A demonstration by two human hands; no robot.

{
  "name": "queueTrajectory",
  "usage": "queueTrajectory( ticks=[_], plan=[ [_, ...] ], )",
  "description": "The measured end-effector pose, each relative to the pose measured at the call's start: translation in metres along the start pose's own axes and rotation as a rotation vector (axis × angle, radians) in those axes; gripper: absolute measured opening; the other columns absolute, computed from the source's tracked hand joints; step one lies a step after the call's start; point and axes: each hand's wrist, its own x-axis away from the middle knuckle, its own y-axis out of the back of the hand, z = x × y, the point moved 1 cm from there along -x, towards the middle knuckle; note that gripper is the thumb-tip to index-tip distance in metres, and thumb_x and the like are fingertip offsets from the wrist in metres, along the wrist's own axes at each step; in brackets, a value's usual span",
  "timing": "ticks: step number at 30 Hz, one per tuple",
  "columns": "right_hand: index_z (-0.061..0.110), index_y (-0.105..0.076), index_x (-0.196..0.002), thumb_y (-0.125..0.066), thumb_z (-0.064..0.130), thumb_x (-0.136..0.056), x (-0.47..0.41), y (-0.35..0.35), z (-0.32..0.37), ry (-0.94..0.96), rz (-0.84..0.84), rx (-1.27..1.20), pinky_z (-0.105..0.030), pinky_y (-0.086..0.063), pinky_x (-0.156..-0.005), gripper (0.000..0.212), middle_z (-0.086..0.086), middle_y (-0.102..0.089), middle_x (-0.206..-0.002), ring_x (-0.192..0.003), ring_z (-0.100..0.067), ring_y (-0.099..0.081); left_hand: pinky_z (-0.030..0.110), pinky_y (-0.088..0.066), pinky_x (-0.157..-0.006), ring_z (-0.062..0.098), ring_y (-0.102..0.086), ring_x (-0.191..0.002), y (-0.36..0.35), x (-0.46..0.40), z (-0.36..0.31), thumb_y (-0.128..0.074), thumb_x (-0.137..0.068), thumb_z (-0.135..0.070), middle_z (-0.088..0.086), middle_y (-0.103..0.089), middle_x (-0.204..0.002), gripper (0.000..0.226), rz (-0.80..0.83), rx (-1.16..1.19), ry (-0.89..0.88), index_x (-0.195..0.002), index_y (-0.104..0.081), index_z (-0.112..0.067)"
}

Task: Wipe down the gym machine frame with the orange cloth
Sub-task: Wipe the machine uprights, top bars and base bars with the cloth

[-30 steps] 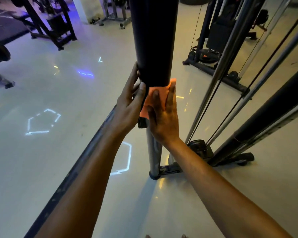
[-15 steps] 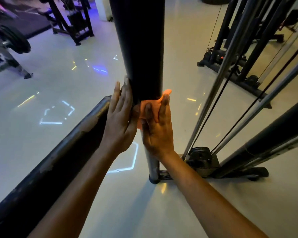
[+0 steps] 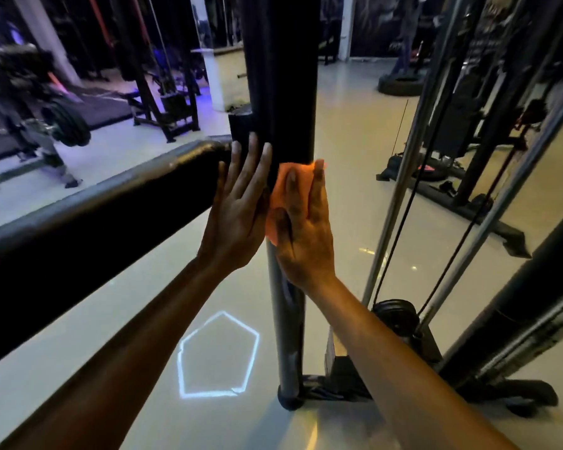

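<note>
A thick black upright post of the gym machine frame rises through the middle of the view, narrowing to a grey tube below. My right hand presses the orange cloth flat against the post, fingers pointing up over the cloth. My left hand lies flat on the post's left side, fingers spread and straight, holding nothing. A black horizontal bar meets the post at my left hand.
Chrome guide rods and black cables run diagonally on the right, down to a pulley on the machine's base. Other gym machines and weight plates stand at the back left. Light floor with a projected pentagon.
Both hands have slid up the post with the cloth, to the height where the horizontal bar joins. The view has tilted up, showing more of the room.
</note>
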Motion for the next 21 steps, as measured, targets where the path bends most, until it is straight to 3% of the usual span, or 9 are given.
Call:
queueTrajectory(
  ticks=[5, 10, 14, 17, 21],
  plan=[
    [0.034, 0.004, -0.173, -0.062, 0.027, -0.112, 0.128, -0.034, -0.057, 0.009, 0.150, 0.083, -0.066, -0.042, -0.121, 0.090, -0.007, 0.012, -0.182, -0.169, -0.034, 0.005, 0.057, -0.014, -0.134, 0.037, -0.010, -0.166, -0.029, 0.019, 0.023, -0.034, -0.118, -0.021, 0.021, -0.017, -0.177, 0.055, -0.131, -0.265, -0.183, -0.168, -0.024, -0.002],
    [0.036, -0.003, -0.173, -0.057, 0.032, -0.114, 0.106, -0.050, -0.056, 0.085, -0.020, 0.104, -0.065, -0.023, -0.131, 0.080, -0.007, 0.014, -0.182, -0.169, -0.034, 0.008, 0.052, -0.017, -0.133, 0.031, -0.009, -0.167, -0.044, 0.041, 0.043, -0.036, -0.117, -0.027, 0.012, -0.015, -0.179, 0.059, -0.177, -0.399, -0.265, -0.171, -0.020, -0.009],
    [0.026, -0.011, -0.175, -0.050, 0.035, -0.117, 0.096, -0.057, -0.052, 0.105, -0.127, 0.121, -0.065, -0.026, -0.130, 0.070, -0.003, 0.015, -0.182, -0.169, -0.031, 0.009, 0.047, -0.021, -0.132, 0.030, -0.016, -0.165, -0.057, 0.059, 0.056, -0.040, -0.114, -0.033, 0.007, -0.020, -0.179, 0.060, -0.233, -0.392, -0.261, -0.171, -0.026, -0.021],
    [0.029, -0.003, -0.175, -0.052, 0.038, -0.116, 0.153, -0.071, -0.071, 0.075, -0.062, 0.119, -0.064, -0.035, -0.127, 0.077, 0.001, 0.017, -0.182, -0.169, -0.028, 0.006, 0.052, -0.039, -0.119, 0.035, -0.034, -0.154, -0.075, 0.079, 0.053, -0.054, -0.110, -0.029, 0.013, -0.022, -0.174, 0.063, -0.285, -0.228, -0.126, -0.169, -0.032, -0.028],
    [0.045, 0.013, -0.170, -0.051, 0.040, -0.116, 0.153, -0.064, -0.078, 0.069, -0.007, 0.062, -0.065, -0.040, -0.124, 0.084, 0.009, 0.021, -0.180, -0.169, -0.026, -0.001, 0.049, -0.057, -0.103, 0.036, -0.050, -0.134, -0.088, 0.076, 0.039, -0.070, -0.101, -0.018, 0.013, -0.027, -0.155, 0.066, -0.336, 0.261, 0.031, -0.159, -0.038, -0.013]
  ],
)
